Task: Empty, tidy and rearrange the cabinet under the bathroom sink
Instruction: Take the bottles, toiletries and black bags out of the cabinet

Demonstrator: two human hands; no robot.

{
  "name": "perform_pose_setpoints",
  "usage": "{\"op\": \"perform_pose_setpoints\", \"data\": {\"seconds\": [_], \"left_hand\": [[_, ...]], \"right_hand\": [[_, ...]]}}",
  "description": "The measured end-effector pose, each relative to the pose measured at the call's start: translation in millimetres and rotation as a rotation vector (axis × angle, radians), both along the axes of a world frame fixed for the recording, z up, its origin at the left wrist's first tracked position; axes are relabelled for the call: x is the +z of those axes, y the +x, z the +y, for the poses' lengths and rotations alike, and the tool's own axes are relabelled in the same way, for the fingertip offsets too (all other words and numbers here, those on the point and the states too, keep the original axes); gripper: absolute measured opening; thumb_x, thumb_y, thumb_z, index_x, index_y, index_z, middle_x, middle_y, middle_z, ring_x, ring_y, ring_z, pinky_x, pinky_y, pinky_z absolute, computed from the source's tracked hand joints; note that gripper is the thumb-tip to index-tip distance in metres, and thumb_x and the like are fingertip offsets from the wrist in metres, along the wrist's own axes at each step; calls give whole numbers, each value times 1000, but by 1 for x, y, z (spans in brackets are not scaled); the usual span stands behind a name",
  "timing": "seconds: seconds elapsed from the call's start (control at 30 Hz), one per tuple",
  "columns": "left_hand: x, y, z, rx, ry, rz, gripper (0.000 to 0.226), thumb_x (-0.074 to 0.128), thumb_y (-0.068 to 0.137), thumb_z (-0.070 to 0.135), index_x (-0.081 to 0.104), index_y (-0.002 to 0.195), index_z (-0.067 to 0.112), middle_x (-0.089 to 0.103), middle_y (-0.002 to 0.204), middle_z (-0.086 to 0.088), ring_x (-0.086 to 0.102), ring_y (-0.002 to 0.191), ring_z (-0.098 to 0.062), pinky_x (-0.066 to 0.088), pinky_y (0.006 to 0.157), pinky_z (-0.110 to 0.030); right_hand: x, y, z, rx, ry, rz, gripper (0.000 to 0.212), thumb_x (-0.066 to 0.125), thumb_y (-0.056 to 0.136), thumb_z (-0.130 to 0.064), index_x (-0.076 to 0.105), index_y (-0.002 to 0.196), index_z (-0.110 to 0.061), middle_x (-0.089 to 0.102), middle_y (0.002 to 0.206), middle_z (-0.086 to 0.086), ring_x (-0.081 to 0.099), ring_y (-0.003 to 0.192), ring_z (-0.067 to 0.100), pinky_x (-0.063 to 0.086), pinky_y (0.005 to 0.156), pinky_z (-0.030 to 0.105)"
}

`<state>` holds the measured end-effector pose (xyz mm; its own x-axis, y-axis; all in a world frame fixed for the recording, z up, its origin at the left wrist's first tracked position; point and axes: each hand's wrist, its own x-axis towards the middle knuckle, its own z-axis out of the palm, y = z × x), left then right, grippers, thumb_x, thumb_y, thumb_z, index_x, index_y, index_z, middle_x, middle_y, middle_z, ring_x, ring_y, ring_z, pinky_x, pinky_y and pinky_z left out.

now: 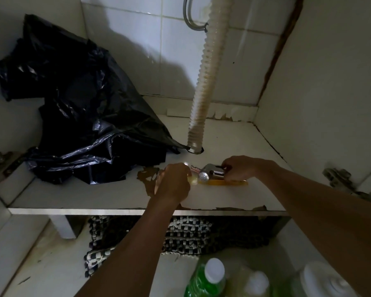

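Inside the cabinet, both my hands are on its white floor [234, 144] near the front edge. My left hand [174, 183] is curled around a small pale object, partly hidden by my fingers; a white tube with red lettering [195, 167] shows beside it. My right hand [239, 168] grips a chrome sprayer head [212, 173] with a perforated round face. A flat yellow item [225, 183] lies under the sprayer head. A crumpled black plastic bag [79, 116] fills the cabinet's left side.
A ribbed beige drain hose [204, 82] comes down through the cabinet floor behind my hands. Door hinges sit at left [0, 161] and right [343, 179]. On the tiled floor below lie a woven black-and-white mat [186, 232], a green bottle [206, 279] and white-capped bottles [321, 281].
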<state>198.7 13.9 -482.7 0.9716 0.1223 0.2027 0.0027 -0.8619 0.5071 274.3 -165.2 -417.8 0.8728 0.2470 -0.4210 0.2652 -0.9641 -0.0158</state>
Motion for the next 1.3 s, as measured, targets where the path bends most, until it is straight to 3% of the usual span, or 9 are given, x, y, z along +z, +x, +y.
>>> {"op": "perform_pose_setpoints", "data": {"seconds": [0.23,0.37,0.53,0.7,0.8,0.9,1.0,1.13,1.3], "left_hand": [[3,-2,1,-64,-18,-22,21,66,80,16,64,100,24,69,100,-3,65,93,-24,51,73,-32],[4,-4,3,-72,-64,7,55,71,79,13,48,128,17,67,104,-10,64,96,-30,53,80,-41],[9,-10,5,-115,-97,30,56,73,79,8,52,130,16,66,114,-8,61,106,-25,48,85,-31],[21,-16,7,-132,-94,14,40,74,77,10,63,115,15,69,107,-4,63,102,-23,51,85,-34],[31,-20,10,-164,-156,11,37,78,75,13,68,110,16,69,107,-2,62,99,-16,45,80,-23],[49,-27,11,-208,-164,2,33,79,75,15,71,106,16,69,104,0,58,89,-8,38,76,-16],[75,-39,10,-234,-252,-4,35,81,73,15,70,107,16,64,95,2,57,86,-8,39,76,-15],[111,-59,3,-258,-584,-84,29,81,69,2,68,92,15,65,89,-7,61,78,-12,46,79,-22],[155,-98,-6,-315,-565,-147,30,78,73,4,64,97,16,64,87,-6,64,84,-20,54,74,-27]], "right_hand": [[2,-3,-8,-60,142,-21,44,76,69,-26,64,107,-7,63,89,6,58,69,13,44,56,22],[5,-9,-12,-52,206,-70,37,74,73,-24,63,105,-8,59,88,3,53,68,10,40,54,19],[-4,-16,-17,-20,264,-126,43,72,77,-29,60,111,-7,60,102,7,57,83,18,42,62,23],[6,-25,-20,-49,340,-165,45,67,82,-26,55,120,-5,60,109,11,55,86,18,41,59,19],[21,-35,-27,-99,344,-217,43,66,82,-27,55,117,-5,57,96,6,55,79,18,40,55,21],[42,-52,-36,-163,370,-298,25,64,84,-23,56,102,-8,53,77,1,53,67,15,36,51,23],[68,-81,-49,-270,519,-348,13,63,86,-18,55,93,-10,50,69,-1,49,59,10,34,47,22],[93,-138,-70,-461,819,-358,9,65,83,-12,61,89,-6,50,63,3,44,51,12,30,46,21],[82,-219,-83,-585,1085,-271,7,67,80,-11,63,85,-7,57,67,4,48,60,14,33,54,23]]}}
